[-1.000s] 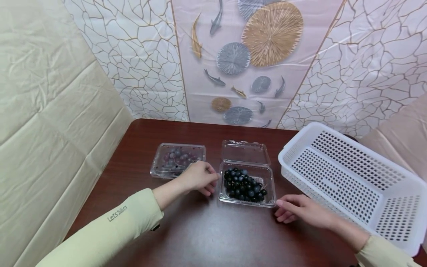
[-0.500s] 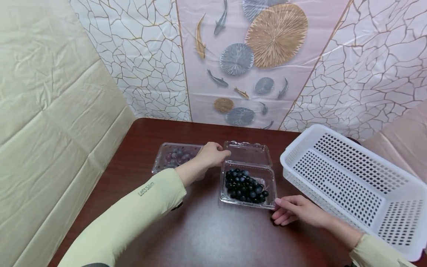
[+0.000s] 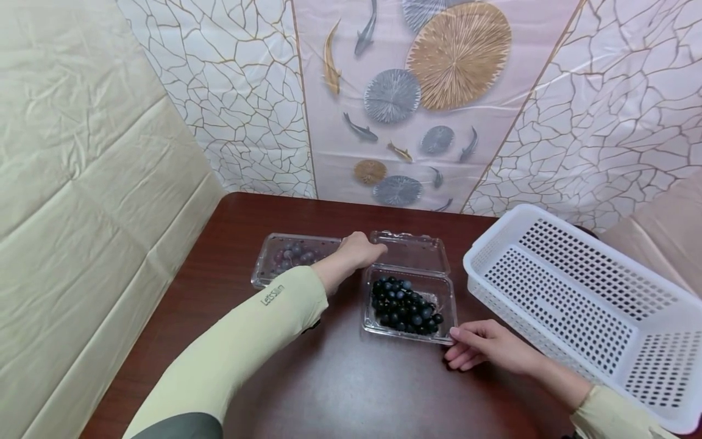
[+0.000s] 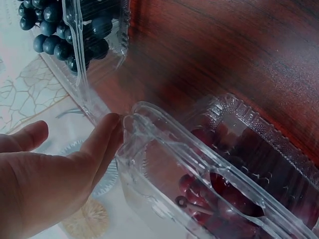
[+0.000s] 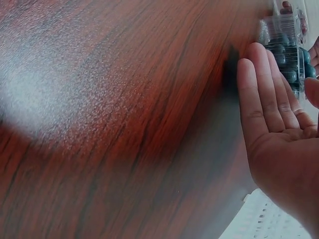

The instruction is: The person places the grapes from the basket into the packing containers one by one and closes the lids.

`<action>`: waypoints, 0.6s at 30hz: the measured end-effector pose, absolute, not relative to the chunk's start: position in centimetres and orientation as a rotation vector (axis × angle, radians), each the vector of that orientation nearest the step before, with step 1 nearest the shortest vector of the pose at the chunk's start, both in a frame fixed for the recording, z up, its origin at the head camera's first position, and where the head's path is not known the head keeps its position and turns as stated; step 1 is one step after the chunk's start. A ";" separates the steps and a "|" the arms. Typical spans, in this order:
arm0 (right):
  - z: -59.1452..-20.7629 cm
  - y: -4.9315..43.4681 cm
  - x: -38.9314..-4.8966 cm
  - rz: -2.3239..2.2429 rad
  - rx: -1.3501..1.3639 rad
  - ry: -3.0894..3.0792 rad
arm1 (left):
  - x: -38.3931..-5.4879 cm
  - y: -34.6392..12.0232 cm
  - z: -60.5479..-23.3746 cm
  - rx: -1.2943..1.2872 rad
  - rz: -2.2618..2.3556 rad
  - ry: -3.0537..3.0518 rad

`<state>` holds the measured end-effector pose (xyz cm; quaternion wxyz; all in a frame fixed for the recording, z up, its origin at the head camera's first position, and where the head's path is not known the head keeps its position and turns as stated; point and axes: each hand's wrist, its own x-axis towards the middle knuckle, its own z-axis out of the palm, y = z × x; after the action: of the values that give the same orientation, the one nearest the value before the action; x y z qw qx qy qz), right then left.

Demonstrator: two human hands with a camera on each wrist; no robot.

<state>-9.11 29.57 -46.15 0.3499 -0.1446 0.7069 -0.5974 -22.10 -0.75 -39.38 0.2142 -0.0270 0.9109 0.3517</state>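
A clear plastic clamshell container [image 3: 406,337] stands open on the table, with a bunch of dark grapes [image 3: 404,308] in its base. Its lid [image 3: 417,255] lies folded back at the far side. My left hand [image 3: 360,250] is at the lid's left edge; the left wrist view has its fingers extended and its thumb apart. Whether the fingertips touch the lid is unclear. My right hand [image 3: 488,347] is by the container's front right corner, fingers extended in the right wrist view. Left of my left hand, partly behind that arm, sits a closed clamshell [image 3: 264,262] with reddish grapes [image 4: 234,201].
A white perforated plastic basket [image 3: 554,305] stands at the right, close behind my right hand. All of this rests on a dark reddish-brown table [image 3: 340,390]. A patterned cloth [image 3: 252,103] hangs behind the table, and a cream cloth [image 3: 82,213] lines the left side.
My left hand has moved away and slightly right, from the open container's left side up to the lid's left edge. My right hand stays near the front right corner.
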 end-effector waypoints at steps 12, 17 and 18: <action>-45.9 29.3 -9.3 -1.556 -0.380 1.839 | -22.5 -0.9 -40.0 -0.149 1.220 2.419; -45.9 29.2 -9.5 -1.544 -0.407 1.872 | -22.7 -0.8 -40.1 -0.194 1.346 2.400; -45.9 29.2 -9.5 -1.540 -0.408 1.877 | -22.7 -0.8 -40.1 -0.198 1.365 2.398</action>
<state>-9.50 29.20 -45.86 0.3331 -0.1562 0.7189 -0.5898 -22.69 -0.83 -40.05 0.1864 -0.0703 0.8517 0.4848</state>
